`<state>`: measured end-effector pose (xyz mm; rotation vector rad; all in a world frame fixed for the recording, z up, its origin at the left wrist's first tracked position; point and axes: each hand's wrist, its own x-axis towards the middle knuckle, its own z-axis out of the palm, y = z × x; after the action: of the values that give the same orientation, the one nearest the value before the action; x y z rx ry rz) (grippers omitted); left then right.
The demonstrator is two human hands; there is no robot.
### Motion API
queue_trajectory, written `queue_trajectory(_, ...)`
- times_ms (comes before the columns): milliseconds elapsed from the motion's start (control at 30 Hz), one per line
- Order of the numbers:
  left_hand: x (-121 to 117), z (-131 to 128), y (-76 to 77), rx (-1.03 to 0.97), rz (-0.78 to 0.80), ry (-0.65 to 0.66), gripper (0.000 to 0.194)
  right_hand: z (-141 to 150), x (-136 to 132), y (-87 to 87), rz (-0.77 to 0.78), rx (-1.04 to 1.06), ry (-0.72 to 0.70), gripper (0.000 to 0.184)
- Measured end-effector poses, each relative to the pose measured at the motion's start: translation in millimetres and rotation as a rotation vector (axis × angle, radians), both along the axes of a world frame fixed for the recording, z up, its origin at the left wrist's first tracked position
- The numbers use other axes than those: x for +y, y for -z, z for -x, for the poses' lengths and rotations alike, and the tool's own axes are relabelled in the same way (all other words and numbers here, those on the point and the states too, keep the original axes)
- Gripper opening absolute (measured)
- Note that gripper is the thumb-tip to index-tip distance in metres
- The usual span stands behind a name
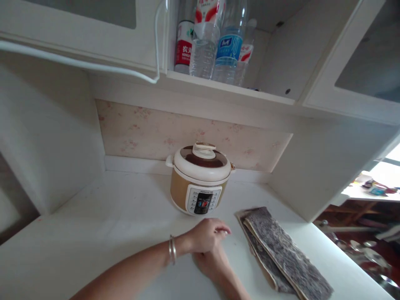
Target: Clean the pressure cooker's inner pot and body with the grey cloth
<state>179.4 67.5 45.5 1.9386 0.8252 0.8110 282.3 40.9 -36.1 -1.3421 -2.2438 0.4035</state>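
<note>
My left hand (204, 235), with thin silver bangles (172, 250) on the wrist, lies crossed over my right hand (210, 261). Its fingers are curled in, and I see nothing in them. The right hand rests beneath it on the white countertop (131, 216), its fingers mostly hidden. Just behind both hands stands an electric pressure cooker (200, 179), white and gold-brown, lid on, control panel facing me. To the right of my hands lies a folded grey-brown cloth (281, 250). Neither hand touches the cooker or the cloth.
Overhead, an open cabinet shelf (231, 89) holds several plastic bottles (229, 50). A white cable (103, 66) hangs along the left cabinet. White side panels (325, 162) bound the counter on both sides. Blurred kitchenware (368, 256) shows at the far right.
</note>
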Motion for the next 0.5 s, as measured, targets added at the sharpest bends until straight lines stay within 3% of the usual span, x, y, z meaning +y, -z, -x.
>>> queue_trajectory(133, -25, 98, 9.5, -0.034, 0.248, -0.352, 0.036, 4, -3, -24.2, 0.089, -0.088, -0.065, 0.033)
queue_trajectory(267, -52, 172, 24.3, -0.001, 0.338, -0.563, 0.035, 15, -1, -33.6, 0.271, 0.179, 0.019, 0.032)
queue_trajectory(367, -68, 197, 25.8, -0.013, 0.428, -0.601, 0.035, 26, -18, -56.2, 0.473, 0.561, 0.083, 0.037)
queue_trajectory(500, -73, 202, 21.2, -0.020, 0.518, -0.549, 0.034, 16, -78, -103.6, 0.612, 0.975, -0.045, 0.035)
